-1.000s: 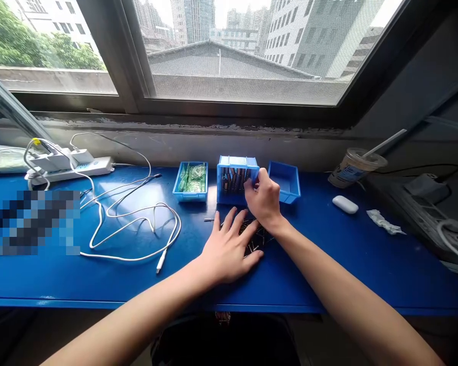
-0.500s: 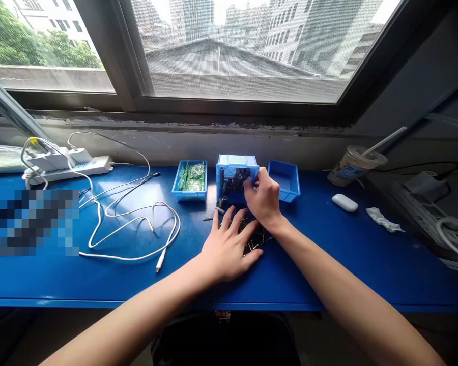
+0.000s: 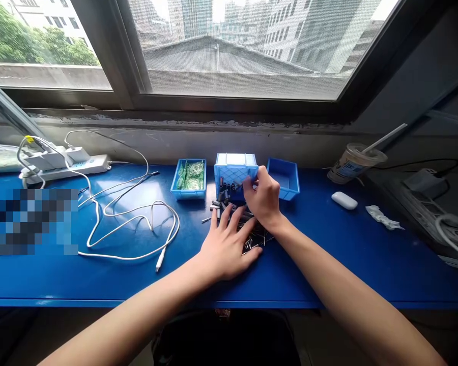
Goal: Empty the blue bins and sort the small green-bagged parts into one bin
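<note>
Two hands work on the desk [image 3: 328, 254]; the right hand [image 3: 263, 198] has its grip closed on the right wall of the tipped blue bin [image 3: 234, 170], just far of the loose metal parts [image 3: 218, 203]; the left hand [image 3: 227, 244] lies open, flat on them.

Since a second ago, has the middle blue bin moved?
Yes. The middle blue bin in the right hand tipped further toward the person, spilling metal parts; the green-filled bin stayed.
</note>
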{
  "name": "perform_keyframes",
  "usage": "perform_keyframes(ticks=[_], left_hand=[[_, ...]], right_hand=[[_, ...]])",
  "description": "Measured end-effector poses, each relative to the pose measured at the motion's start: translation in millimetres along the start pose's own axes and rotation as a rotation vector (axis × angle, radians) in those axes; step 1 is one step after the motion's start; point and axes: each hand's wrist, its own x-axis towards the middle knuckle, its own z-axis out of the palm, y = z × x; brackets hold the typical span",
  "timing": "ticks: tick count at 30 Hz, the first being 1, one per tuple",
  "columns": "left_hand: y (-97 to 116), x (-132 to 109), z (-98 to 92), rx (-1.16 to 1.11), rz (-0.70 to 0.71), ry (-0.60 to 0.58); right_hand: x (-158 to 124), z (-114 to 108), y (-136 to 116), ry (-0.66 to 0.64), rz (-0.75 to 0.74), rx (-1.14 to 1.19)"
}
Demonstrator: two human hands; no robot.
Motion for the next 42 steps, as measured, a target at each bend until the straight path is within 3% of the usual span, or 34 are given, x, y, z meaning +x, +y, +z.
perform_keyframes(ticks=[11, 21, 26, 30, 35, 38, 42], left_hand=[[-0.8, -0.8, 1.4, 0.017, -0.012, -0.002], [-0.7, -5.3, 6.7, 0.061, -0.002, 0.141], [-9.7, 2.4, -10.2, 0.07, -0.15, 0.199], [-23.9, 22.5, -24.3, 0.117, -0.123, 0.147], [-31.0, 44.2, -28.8, 0.131, -0.146, 0.055], [-30.6, 43.4, -25.8, 0.141, -0.17, 0.027], [-27.3, 29.6, -22.8, 0.154, -0.142, 0.055]], right_hand=[[-2.0, 1.2, 3.5, 0.183, -0.251, 0.059], [-0.6, -6.0, 4.1, 0.203, -0.261, 0.117], [17.7, -9.8, 4.9, 0.213, -0.2, 0.003], [59.3, -3.7, 0.3, -0.001, 0.053, -0.173], [114.0, 16.1, -4.8, -0.485, 0.348, -0.383], [123.5, 27.0, -3.3, -0.736, 0.454, -0.434], [116.7, 30.8, -2.1, -0.918, 0.492, -0.417]])
